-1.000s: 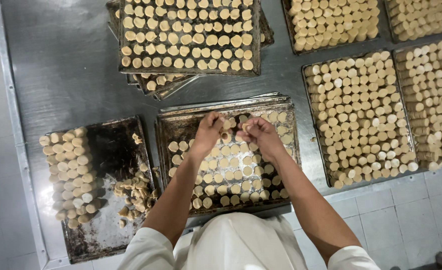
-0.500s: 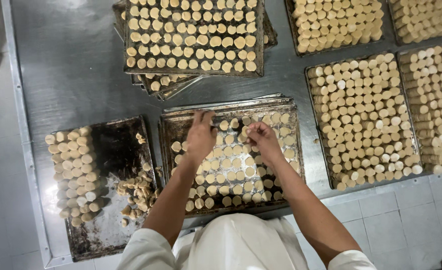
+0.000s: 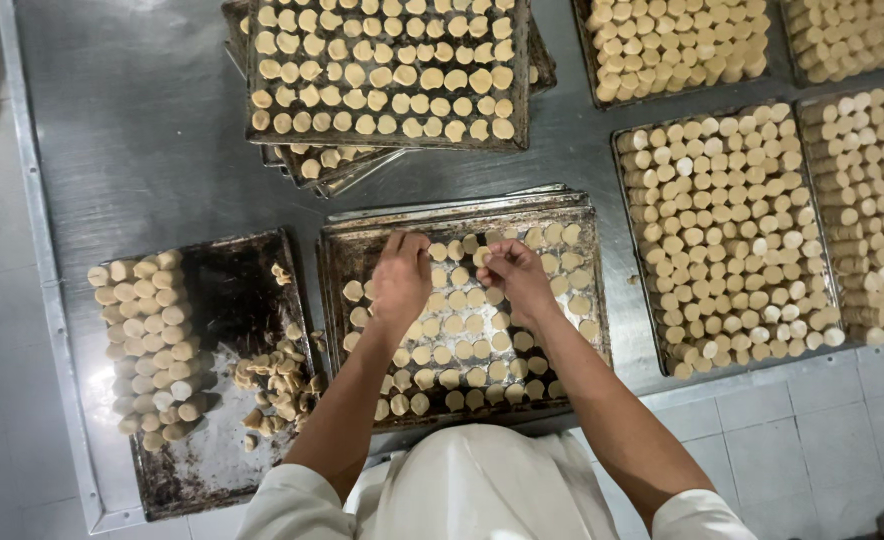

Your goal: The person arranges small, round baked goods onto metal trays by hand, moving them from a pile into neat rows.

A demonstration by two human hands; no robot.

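A dark baking tray [image 3: 334,300] lies in front of me, partly covered with rows of small round pale dough pieces [image 3: 462,350]. My left hand [image 3: 400,278] rests palm down over the tray's upper left part, fingers curled onto the pieces there. My right hand [image 3: 510,275] hovers just beside it near the tray's top middle, fingertips pinched around a dough piece [image 3: 483,257]. Whether the left hand holds a piece is hidden.
A tray [image 3: 222,290] at the left holds stacked dough rolls [image 3: 152,350] and a loose heap of pieces [image 3: 280,378]. A stack of filled trays [image 3: 387,70] stands beyond. Full trays [image 3: 727,235] crowd the right. All rest on a steel table [image 3: 132,150]; tiled floor below.
Both hands have shifted slightly toward the tray's upper left rows. The view has drifted a little; the trays have not moved.
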